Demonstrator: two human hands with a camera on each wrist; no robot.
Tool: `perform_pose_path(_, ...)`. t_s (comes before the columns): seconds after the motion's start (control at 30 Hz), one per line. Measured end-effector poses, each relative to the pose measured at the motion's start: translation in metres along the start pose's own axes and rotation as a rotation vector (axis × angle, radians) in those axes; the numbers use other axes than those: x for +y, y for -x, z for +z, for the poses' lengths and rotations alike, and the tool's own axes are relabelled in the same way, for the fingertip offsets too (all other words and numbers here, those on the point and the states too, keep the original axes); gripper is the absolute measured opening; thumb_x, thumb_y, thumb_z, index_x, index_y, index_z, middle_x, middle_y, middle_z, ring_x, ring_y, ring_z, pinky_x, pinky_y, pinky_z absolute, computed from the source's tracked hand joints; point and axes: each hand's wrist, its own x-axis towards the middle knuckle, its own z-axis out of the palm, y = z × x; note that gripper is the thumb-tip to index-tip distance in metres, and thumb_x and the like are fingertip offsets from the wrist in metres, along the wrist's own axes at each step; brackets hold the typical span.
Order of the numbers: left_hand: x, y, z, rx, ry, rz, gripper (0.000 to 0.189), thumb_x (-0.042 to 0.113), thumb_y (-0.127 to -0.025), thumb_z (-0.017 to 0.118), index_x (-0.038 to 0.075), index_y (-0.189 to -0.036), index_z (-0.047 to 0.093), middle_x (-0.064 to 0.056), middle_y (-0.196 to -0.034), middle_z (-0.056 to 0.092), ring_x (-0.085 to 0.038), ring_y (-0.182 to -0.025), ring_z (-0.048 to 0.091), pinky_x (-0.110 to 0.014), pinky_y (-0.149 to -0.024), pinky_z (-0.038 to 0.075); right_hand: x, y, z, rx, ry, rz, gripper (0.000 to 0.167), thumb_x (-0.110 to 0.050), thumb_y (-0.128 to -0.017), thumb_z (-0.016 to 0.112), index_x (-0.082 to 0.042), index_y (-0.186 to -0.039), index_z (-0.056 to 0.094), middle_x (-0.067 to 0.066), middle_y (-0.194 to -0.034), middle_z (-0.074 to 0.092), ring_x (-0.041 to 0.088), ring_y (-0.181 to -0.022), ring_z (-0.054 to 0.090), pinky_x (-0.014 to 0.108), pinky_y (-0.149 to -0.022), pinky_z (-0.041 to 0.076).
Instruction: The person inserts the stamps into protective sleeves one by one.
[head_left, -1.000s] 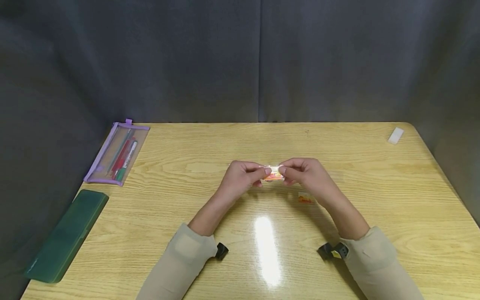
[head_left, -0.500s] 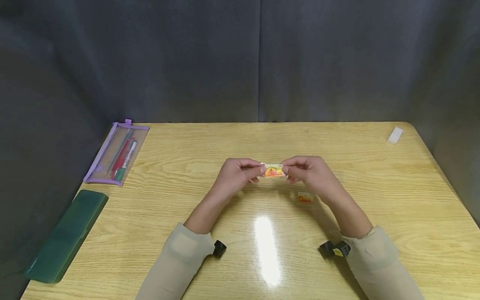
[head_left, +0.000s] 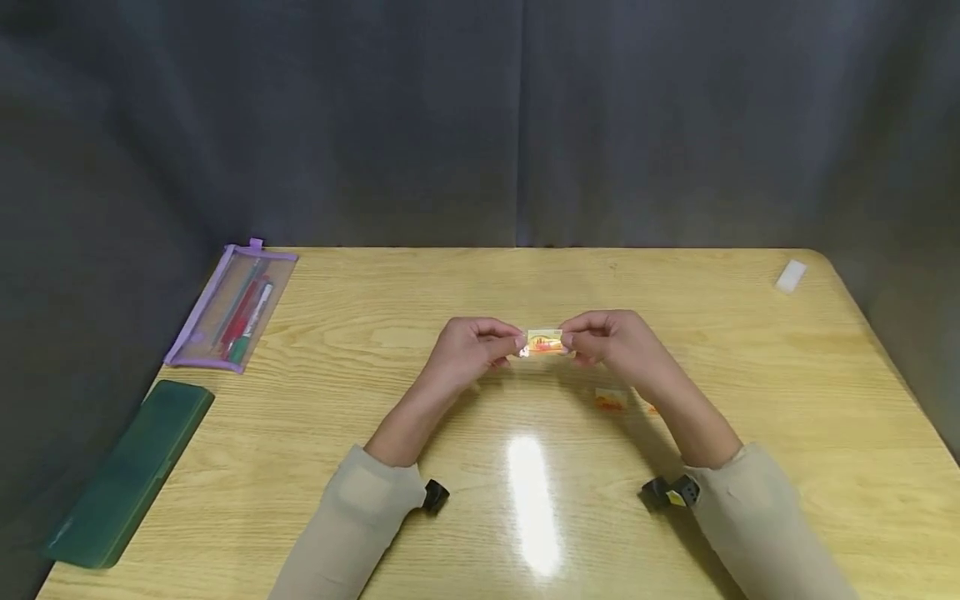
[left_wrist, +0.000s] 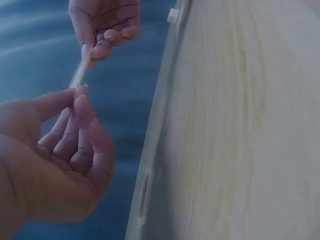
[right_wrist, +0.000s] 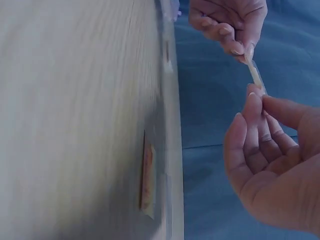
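A small flat card (head_left: 543, 340) with a yellow, orange and red print, glossy as if in a clear sleeve, is held up above the table. My left hand (head_left: 474, 354) pinches its left end between thumb and forefinger. The right hand (head_left: 617, 348) pinches the opposite end likewise. Edge-on in the left wrist view, the card (left_wrist: 80, 73) looks thin and spans the gap between both hands. Below the right hand lies a similar yellow-orange piece (head_left: 611, 400) on the table. The right forearm partly hides another orange bit (head_left: 652, 409).
A clear pouch (head_left: 232, 308) with purple edging holds several pens at the back left. In front of it lies a long green case (head_left: 131, 475). A small white block (head_left: 791, 276) sits near the far right corner. Dark curtains (head_left: 480, 125) surround the wooden table (head_left: 375, 300).
The card has tilted so that its printed face shows more plainly. The left hand has shifted slightly left. An orange bit has come into sight beside the right forearm.
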Motion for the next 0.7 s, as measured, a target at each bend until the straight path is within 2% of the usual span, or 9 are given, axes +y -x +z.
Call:
perform_pose_path(0.2, -0.002, -0.012, -0.003, 0.019, -0.005, -0.045, 0.011, 0.017, -0.09, 0.078, 0.01, -0.099, 0.078, -0.005, -0.098, 0.078, -0.021, -0.073, 0.068, -0.035, -0.075, 0.061, -0.005, -0.015, -0.002, -0.03, 0.063, 0.008, 0.029, -0.025, -0.103, 0.06, -0.005, -0.12, 0.07, 0.017, -0.106, 0.071, 0.032, -0.089, 0.068, 0.04, -0.081, 0.057)
perform_pose_path(0.3, 0.0, -0.017, -0.006, 0.026, -0.025, -0.039, 0.012, 0.015, -0.09, 0.077, 0.01, -0.101, 0.078, -0.008, -0.096, 0.079, -0.022, -0.07, 0.068, -0.035, -0.073, 0.061, -0.009, -0.02, -0.002, -0.039, 0.08, 0.009, 0.028, -0.023, -0.103, 0.059, -0.004, -0.12, 0.07, 0.018, -0.108, 0.071, 0.03, -0.088, 0.068, 0.041, -0.083, 0.059)
perform_pose_path(0.53, 0.006, -0.028, -0.016, 0.031, -0.093, -0.043, 0.013, 0.016, -0.093, 0.074, 0.011, -0.105, 0.077, -0.009, -0.092, 0.078, -0.036, -0.075, 0.071, -0.042, -0.08, 0.061, -0.015, -0.038, 0.0, -0.043, 0.12, 0.0, 0.028, -0.019, -0.103, 0.059, -0.002, -0.122, 0.07, 0.018, -0.106, 0.071, 0.028, -0.087, 0.069, 0.041, -0.085, 0.061)
perform_pose_path(0.63, 0.007, -0.033, -0.018, 0.037, -0.135, -0.048, 0.013, 0.017, -0.093, 0.074, 0.011, -0.104, 0.076, -0.01, -0.091, 0.078, -0.036, -0.072, 0.071, -0.041, -0.077, 0.061, -0.015, -0.045, 0.001, -0.041, 0.126, 0.011, 0.028, -0.018, -0.103, 0.058, -0.002, -0.124, 0.069, 0.018, -0.106, 0.071, 0.027, -0.087, 0.07, 0.041, -0.085, 0.061)
perform_pose_path(0.7, 0.005, -0.035, -0.018, 0.043, -0.162, -0.061, 0.013, 0.018, -0.092, 0.075, 0.011, -0.103, 0.077, -0.009, -0.091, 0.078, -0.032, -0.068, 0.071, -0.038, -0.073, 0.061, -0.013, -0.049, 0.002, -0.045, 0.131, 0.021, 0.028, -0.016, -0.103, 0.057, -0.001, -0.124, 0.069, 0.017, -0.107, 0.071, 0.023, -0.085, 0.07, 0.039, -0.085, 0.061)
